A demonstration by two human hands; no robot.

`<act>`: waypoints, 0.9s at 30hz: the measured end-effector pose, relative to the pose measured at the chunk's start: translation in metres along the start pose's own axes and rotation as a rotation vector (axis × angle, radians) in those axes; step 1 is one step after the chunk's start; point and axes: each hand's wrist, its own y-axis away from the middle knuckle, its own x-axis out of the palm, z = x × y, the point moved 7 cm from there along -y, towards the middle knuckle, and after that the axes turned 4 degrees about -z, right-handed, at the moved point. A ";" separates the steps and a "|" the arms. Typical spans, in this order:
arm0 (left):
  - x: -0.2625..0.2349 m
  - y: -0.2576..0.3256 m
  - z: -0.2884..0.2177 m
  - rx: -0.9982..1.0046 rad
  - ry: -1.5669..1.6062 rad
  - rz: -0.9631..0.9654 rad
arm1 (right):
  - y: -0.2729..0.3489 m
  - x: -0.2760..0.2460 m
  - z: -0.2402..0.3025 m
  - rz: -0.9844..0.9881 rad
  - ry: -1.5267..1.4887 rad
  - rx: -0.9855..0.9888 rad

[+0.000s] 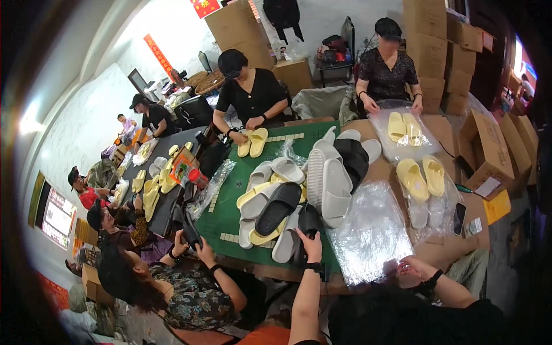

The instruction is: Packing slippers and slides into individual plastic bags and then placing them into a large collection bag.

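My left hand (311, 246) is closed on a black slide sandal (310, 219) at the near edge of the green table. Beside it stand large light-grey slides (336, 192) with black ones (352, 161) behind them. To the left lies a heap of grey, yellow and black slides, a black slide (278, 208) on top. My right hand (416, 271) has its fingers bent at the near right corner of a flat clear plastic bag (368, 236), seemingly pinching its edge. A yellow pair of slides (415, 179) rests on clear bags to the right.
Across the table, one person handles yellow slides (252, 142); another holds a bagged yellow pair (405, 127). A person at my left holds a black slide (187, 221). An open carton (486, 150), phone (459, 218) and yellow sheet (497, 207) are at the right.
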 end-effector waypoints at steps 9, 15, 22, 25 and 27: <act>0.010 -0.067 -0.004 -0.190 0.426 -0.062 | 0.004 0.006 0.004 -0.032 -0.023 0.026; 0.038 -0.087 -0.027 -0.636 0.776 0.040 | 0.024 -0.004 0.004 -0.085 -0.045 -0.014; 0.041 -0.131 0.002 -0.591 0.553 0.184 | 0.032 -0.018 -0.014 -0.123 -0.115 0.007; 0.050 -0.132 0.016 -0.613 0.480 0.172 | 0.030 -0.033 -0.027 -0.123 -0.125 0.020; 0.042 -0.134 0.019 -0.603 0.446 0.137 | 0.030 -0.029 -0.022 -0.146 -0.094 0.015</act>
